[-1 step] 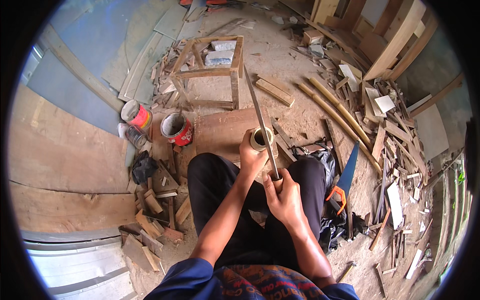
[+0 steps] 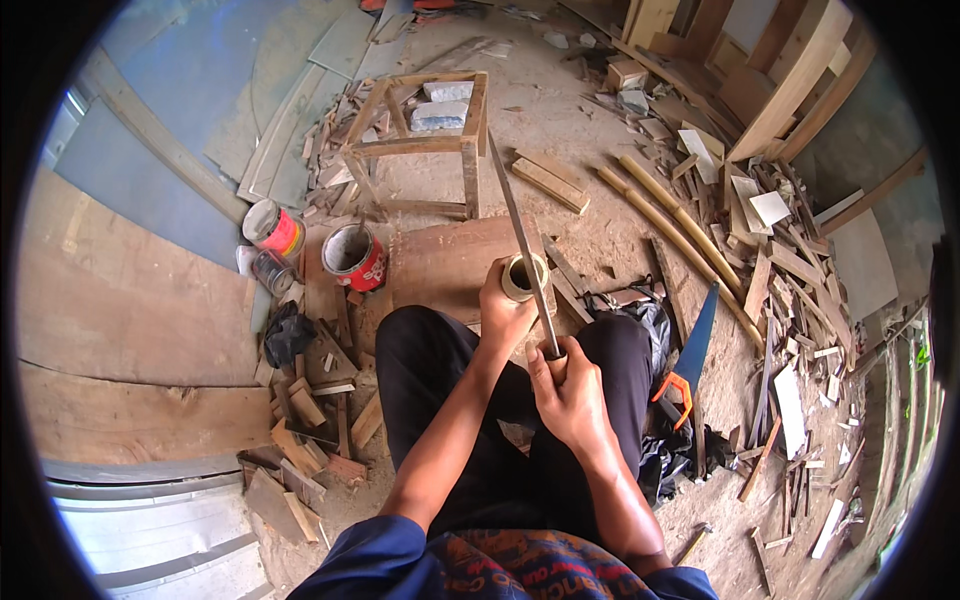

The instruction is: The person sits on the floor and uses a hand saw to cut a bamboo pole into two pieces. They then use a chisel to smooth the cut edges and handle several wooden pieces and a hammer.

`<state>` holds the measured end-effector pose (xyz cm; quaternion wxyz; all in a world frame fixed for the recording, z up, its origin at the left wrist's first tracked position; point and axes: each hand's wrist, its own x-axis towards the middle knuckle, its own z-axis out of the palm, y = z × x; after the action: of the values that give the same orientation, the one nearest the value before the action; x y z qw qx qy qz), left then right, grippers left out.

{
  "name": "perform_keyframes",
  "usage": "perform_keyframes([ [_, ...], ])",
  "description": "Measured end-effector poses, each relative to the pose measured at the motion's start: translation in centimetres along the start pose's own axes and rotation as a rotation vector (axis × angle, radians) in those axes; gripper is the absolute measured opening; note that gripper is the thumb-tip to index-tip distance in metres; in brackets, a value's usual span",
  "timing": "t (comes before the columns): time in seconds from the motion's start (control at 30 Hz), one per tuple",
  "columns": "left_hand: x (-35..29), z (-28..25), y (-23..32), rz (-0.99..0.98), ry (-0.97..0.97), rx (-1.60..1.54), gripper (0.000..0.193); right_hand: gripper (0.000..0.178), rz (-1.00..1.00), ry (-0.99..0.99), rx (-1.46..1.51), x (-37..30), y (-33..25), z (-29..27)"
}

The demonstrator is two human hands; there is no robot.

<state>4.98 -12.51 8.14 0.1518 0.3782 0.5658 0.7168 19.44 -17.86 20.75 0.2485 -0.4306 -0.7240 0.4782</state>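
Observation:
My left hand (image 2: 507, 312) is wrapped round a short hollow bamboo tube (image 2: 538, 268), whose open end faces up between my knees. In my right hand (image 2: 568, 395) is the wooden handle of a machete (image 2: 516, 222), fingers closed round it. Its long, narrow blade points away from me and crosses the right part of the tube's rim; whether it bites into the bamboo I cannot tell. The tube's lower part is hidden behind my left hand and wrist.
A handsaw (image 2: 690, 355) with an orange handle stands right of my knee. Two bamboo poles (image 2: 683, 240) lie beyond it, near piled wood scraps (image 2: 790, 260). A wooden stool frame (image 2: 415, 147) stands ahead, a red paint can (image 2: 368, 270) at left, a board (image 2: 430, 265) before me.

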Motion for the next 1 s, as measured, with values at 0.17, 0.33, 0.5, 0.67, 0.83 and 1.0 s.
perform_keyframes([
  [0.17, 1.3, -0.7, -1.0, 0.104, -0.084, 0.098, 0.050, 0.032, 0.030, -0.020, -0.043, 1.3, -2.3, -1.4],
  [0.33, 2.1, -2.7, -0.1, 0.085, -0.229, 0.199, 0.050, 0.037, 0.063, -0.051, -0.092, 2.5, -3.0, -2.5],
  [0.5, 5.9, -8.1, 1.5, 0.129, -0.289, 0.248, 0.064, 0.039, 0.097, -0.105, -0.110, 3.8, -4.6, -3.1],
  [0.67, 16.8, -6.5, 14.4, 0.685, -0.116, 0.454, 0.060, 0.041, 0.117, -0.077, -0.150, 4.4, -4.5, -2.8],
  [0.83, 22.5, -3.1, 26.0, 1.037, -0.313, 0.692, 0.074, 0.041, 0.059, -0.027, -0.122, 4.3, -3.7, -2.3],
  [1.0, 23.3, 0.9, 16.0, 0.898, -0.474, 0.869, 0.081, 0.040, 0.081, -0.057, -0.156, 4.4, -4.5, -2.3],
])
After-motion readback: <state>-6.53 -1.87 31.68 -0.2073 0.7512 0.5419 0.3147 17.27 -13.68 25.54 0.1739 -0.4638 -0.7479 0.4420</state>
